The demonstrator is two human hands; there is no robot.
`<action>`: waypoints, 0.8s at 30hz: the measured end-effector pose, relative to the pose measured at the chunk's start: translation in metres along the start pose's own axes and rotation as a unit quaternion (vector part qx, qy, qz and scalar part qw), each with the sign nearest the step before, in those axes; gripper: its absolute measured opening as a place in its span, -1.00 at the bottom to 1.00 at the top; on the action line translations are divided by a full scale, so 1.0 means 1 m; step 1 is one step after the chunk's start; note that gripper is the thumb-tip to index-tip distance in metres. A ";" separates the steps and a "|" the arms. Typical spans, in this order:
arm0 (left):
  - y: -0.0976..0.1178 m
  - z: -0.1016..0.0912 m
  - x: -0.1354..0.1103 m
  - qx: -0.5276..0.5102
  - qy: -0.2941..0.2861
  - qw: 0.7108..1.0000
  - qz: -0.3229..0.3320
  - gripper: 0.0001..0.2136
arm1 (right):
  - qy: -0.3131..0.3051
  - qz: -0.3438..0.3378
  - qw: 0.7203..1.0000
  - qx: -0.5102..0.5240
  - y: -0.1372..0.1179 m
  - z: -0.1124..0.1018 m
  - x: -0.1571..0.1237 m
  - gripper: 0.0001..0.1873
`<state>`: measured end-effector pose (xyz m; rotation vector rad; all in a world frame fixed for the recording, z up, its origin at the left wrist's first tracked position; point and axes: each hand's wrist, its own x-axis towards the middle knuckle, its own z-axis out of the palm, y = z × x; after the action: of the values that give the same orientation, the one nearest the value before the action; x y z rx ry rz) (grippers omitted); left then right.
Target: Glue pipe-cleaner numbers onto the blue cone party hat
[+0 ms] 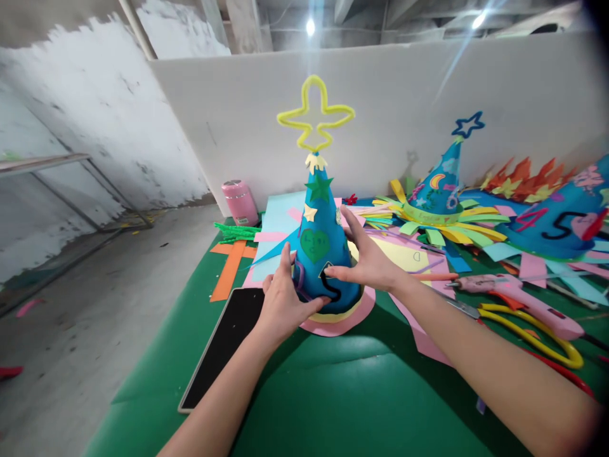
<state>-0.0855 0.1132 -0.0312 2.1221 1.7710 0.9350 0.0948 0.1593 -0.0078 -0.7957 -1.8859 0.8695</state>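
A blue paper cone party hat (340,251) stands upright in front of me on a pink brim (333,327). A green heart (314,244), small stars and a curved black pipe-cleaner piece (335,294) decorate its front. Above its tip rises a yellow pipe-cleaner star outline (314,79). My left hand (284,303) is curved round the hat's lower left side, its thumb by the bottom of the black piece. From the right, my right hand (368,257) grips the hat, with the thumb pressing near the top of that piece. The hat's back is hidden.
On the right lie a pink glue gun (518,295) and yellow-handled scissors (533,330). Two decorated cone hats, a nearer-middle one (435,190) and one at the edge (561,219), stand behind them. A black tablet-like board (223,349) and pink jar (240,202) are left.
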 end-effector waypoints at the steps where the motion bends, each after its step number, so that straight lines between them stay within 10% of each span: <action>1: -0.001 0.001 0.000 -0.004 0.002 1.000 0.001 0.00 | 0.001 0.002 1.000 -0.002 0.000 0.000 0.000 0.10; 24: 0.023 0.007 0.007 0.012 0.031 0.999 -0.010 0.04 | 0.006 0.005 0.999 -0.050 -0.003 -0.002 -0.005 0.12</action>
<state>-0.0625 0.1160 -0.0223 2.1082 1.8378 0.9910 0.0980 0.1543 -0.0062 -0.8697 -1.9285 0.7790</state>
